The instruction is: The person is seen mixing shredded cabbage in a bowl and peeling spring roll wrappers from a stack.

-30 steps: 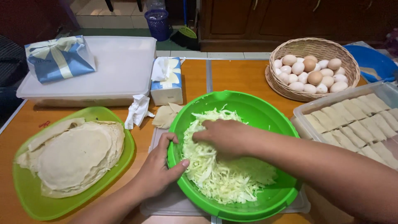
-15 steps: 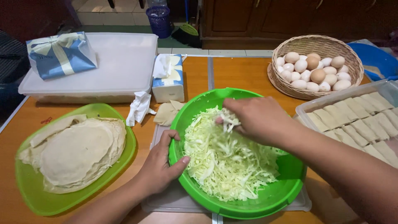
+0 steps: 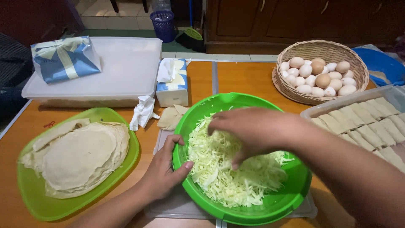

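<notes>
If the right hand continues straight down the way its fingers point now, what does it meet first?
Most likely the shredded cabbage in the green bowl: the right hand hovers over it, fingertips pointing down.

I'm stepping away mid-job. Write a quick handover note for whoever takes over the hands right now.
Left hand: grips the near-left rim of the green bowl, thumb inside, steadying it.
Right hand: palm down over the shredded cabbage, fingertips dipped into it; whether it holds any shreds cannot be seen.
Layout: bowl sits on a clear tray at the table's front centre. Stack of thin wrappers on the green plate, left. Finished rolls in the clear tub, right. Egg basket behind, right.
Done: cabbage shredded and in the bowl; many rolls filled the tub.
Left: cabbage is in hand; wrapper stack untouched.
</notes>
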